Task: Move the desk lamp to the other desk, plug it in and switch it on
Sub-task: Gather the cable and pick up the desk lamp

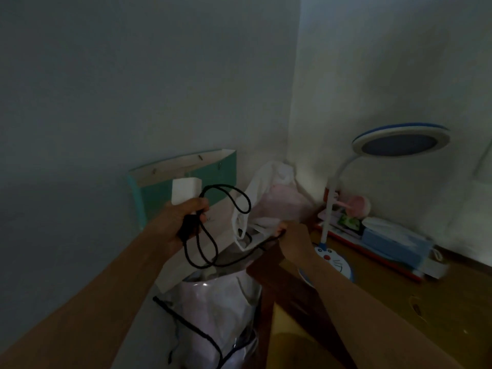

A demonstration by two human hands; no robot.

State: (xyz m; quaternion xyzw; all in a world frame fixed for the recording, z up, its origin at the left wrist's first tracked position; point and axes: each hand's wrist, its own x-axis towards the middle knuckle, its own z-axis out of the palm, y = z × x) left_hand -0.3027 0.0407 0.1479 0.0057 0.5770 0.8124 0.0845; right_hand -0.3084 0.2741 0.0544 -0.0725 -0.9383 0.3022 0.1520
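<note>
The desk lamp [399, 141] stands unlit on the brown desk [399, 302] at the right; it has a round blue-and-white head, a white bent neck and a cartoon-face base [331, 258]. My left hand [183, 222] is closed around a white plug adapter [185, 193] and loops of black cord [205, 235], held up left of the desk. My right hand [295, 242] pinches the same cord near the desk's left edge, beside the lamp base.
Between wall and desk stand a teal paper bag [165, 193], a white plastic bag [269, 203] and a clear bag with black drawstrings [213, 310]. Behind the lamp lie a blue tissue pack [394, 241], flat boxes and a pink item [358, 205] against the wall.
</note>
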